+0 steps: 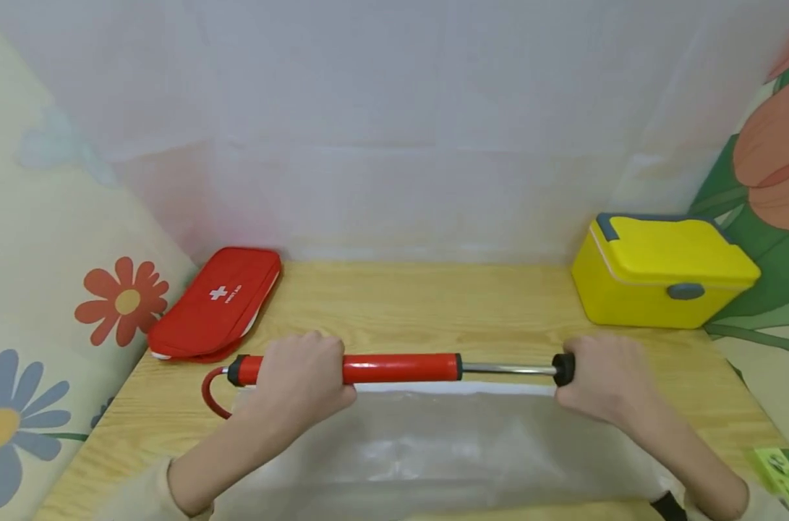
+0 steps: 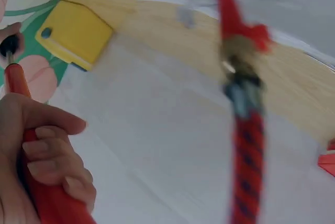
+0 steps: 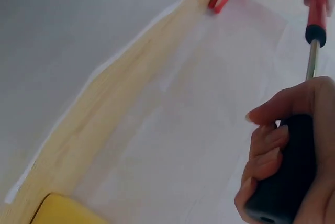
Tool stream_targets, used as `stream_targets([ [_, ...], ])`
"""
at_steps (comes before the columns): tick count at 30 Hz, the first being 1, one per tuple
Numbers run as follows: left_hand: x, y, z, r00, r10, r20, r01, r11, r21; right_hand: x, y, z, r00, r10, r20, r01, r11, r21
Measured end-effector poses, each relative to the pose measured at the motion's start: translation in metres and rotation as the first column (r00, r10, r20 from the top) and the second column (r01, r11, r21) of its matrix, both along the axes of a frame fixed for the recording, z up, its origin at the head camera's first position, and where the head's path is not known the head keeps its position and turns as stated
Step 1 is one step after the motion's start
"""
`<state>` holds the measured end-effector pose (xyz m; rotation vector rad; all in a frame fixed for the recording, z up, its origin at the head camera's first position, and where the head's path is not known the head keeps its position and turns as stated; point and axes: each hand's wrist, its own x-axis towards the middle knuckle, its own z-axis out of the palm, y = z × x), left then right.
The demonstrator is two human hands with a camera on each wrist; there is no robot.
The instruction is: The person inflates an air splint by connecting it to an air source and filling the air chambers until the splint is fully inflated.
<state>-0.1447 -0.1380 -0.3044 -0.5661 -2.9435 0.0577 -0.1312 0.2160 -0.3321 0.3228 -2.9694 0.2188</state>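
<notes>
A red hand pump [image 1: 401, 367] lies level in the air above the table, its metal rod [image 1: 508, 369] partly drawn out. My left hand [image 1: 299, 380] grips the red barrel near its hose end. On the other side, my right hand [image 1: 605, 376] holds the black handle [image 3: 285, 171], fingers curled round it. From the barrel's left end bends a short red hose [image 1: 210, 394]; the left wrist view has it close up as a red-and-black braided hose [image 2: 247, 171] with a blurred metal and red fitting. Beneath the pump is a shiny grey sheet [image 1: 459, 449] with a white edge.
A red first aid pouch [image 1: 215, 304] lies at the back left of the wooden table [image 1: 420, 304]. At the back right stands a yellow box [image 1: 661, 282] with a grey latch. Part of a green printed item [image 1: 781, 470] shows at the right edge.
</notes>
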Motion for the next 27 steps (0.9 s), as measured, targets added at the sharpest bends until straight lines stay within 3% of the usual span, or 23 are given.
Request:
stream_targets([
  [6, 0.002, 0.022, 0.000, 0.998, 0.031, -0.046, -0.031, 1.000, 0.002, -0.002, -0.025, 0.005, 1.000, 0.012, -0.009, -0.011, 0.998, 0.060],
  [13, 0.006, 0.045, -0.017, 0.998, 0.007, -0.056, -0.005, 0.999, 0.038, -0.006, -0.064, -0.005, 0.996, 0.036, -0.077, -0.028, 0.995, 0.098],
  [18, 0.009, 0.059, -0.030, 0.998, -0.030, -0.056, 0.030, 0.999, 0.009, -0.003, -0.080, -0.011, 0.994, 0.062, -0.087, -0.053, 0.993, 0.104],
  [23, 0.013, 0.051, -0.047, 0.993, -0.115, -0.004, 0.115, 0.993, 0.010, 0.005, -0.061, -0.025, 0.994, 0.102, -0.041, -0.099, 0.993, 0.059],
  [27, 0.003, 0.024, -0.047, 0.995, -0.096, -0.002, 0.096, 0.995, 0.017, 0.000, -0.021, -0.024, 0.995, 0.096, -0.035, -0.094, 0.995, 0.040],
])
